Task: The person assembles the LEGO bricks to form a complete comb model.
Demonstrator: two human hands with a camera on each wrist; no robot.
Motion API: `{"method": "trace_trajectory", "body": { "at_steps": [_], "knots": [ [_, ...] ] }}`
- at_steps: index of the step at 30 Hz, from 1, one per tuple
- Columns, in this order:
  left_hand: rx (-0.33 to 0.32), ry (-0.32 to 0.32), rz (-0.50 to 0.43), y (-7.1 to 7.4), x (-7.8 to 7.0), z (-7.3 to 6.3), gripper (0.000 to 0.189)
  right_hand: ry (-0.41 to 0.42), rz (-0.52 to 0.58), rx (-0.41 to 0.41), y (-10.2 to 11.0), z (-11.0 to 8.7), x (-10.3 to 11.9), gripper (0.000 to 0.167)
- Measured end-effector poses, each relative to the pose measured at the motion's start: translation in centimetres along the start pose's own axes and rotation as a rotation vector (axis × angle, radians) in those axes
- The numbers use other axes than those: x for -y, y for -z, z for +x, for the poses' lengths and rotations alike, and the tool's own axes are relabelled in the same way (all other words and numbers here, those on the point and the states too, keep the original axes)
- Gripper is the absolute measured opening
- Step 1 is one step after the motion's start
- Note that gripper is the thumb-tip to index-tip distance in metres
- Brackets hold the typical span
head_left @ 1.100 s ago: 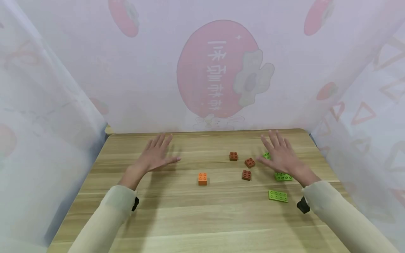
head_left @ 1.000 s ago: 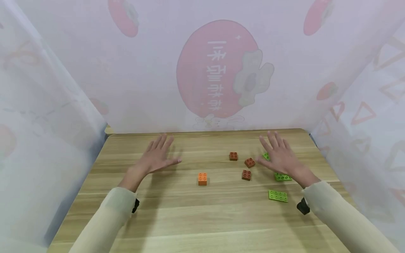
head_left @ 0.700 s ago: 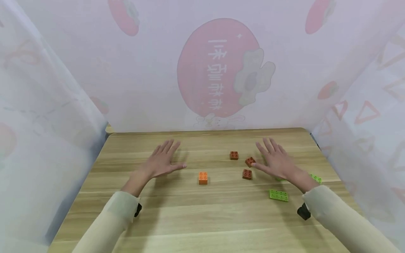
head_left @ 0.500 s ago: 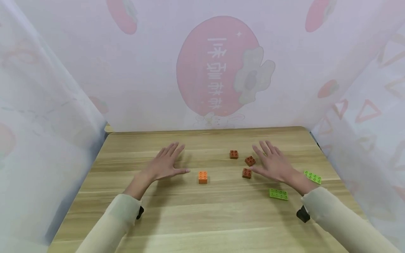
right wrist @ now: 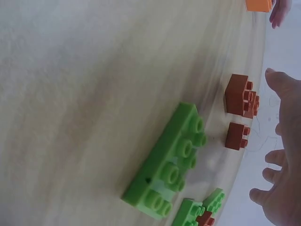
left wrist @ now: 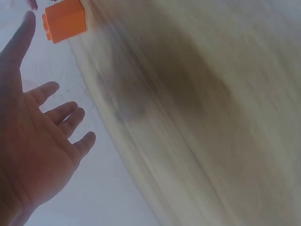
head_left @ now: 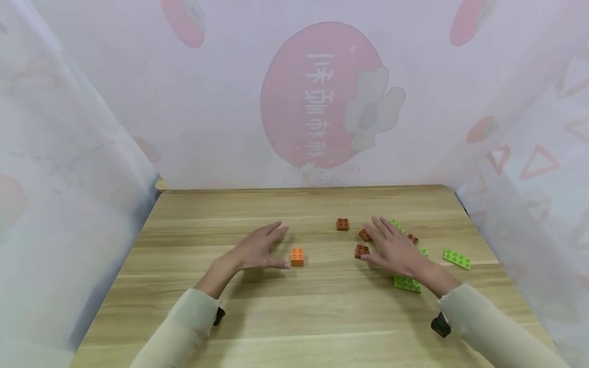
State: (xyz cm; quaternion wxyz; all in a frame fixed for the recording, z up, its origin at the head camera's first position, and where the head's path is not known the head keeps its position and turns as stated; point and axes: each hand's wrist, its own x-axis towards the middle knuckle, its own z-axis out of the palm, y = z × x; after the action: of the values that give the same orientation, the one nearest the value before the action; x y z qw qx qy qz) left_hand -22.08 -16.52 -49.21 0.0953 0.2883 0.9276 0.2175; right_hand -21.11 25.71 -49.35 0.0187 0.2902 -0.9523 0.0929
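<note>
My left hand [head_left: 255,250] hovers just left of an orange building brick [head_left: 297,257], thumb and fingers spread apart with nothing between them. In the left wrist view the orange brick [left wrist: 66,21] lies beyond the thumb tip. My right hand [head_left: 397,249] is held over the brick group at the right, fingers loosely extended and holding nothing. Near its thumb sits a brown brick [head_left: 361,251]; another brown brick [head_left: 365,234] is partly covered by the fingers. A green eight-stud brick [right wrist: 164,162] shows large below the hand in the right wrist view.
A brown brick [head_left: 342,224] stands farther back. Right of the hand lie a green brick [head_left: 457,258], another brown brick [head_left: 412,238] and partly hidden green bricks [head_left: 397,225]. The wooden table [head_left: 294,317] is enclosed by printed white curtains [head_left: 221,102] on three sides.
My left hand has moved right and nearer to me, up to the orange brick. The right hand has shifted left and nearer, uncovering bricks behind it. The bricks have not visibly moved.
</note>
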Motion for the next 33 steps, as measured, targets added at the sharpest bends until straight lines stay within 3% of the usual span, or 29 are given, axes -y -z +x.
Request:
{"method": "trace_trajectory", "body": {
  "at_steps": [5, 14, 21, 33],
  "knots": [
    [-0.042, -0.010, -0.072, -0.7, -0.8, 0.1, 0.100, 0.039, 0.016, -0.053, -0.8, -0.6, 0.1, 0.083],
    [-0.012, -0.012, -0.223, -1.8, -1.9, 0.5, 0.094, 0.061, 0.046, -0.150, -2.3, -1.2, 0.6, 0.078],
    [-0.039, -0.020, -0.204, -2.2, -2.0, 0.9, 0.086, 0.036, 0.103, -0.197, -2.9, -1.3, 1.0, 0.071],
    [-0.060, -0.006, -0.173, -2.3, -2.7, 1.7, 0.049, -0.026, 0.257, -0.242, -3.9, -0.7, 1.2, 0.052]
  ]
}}
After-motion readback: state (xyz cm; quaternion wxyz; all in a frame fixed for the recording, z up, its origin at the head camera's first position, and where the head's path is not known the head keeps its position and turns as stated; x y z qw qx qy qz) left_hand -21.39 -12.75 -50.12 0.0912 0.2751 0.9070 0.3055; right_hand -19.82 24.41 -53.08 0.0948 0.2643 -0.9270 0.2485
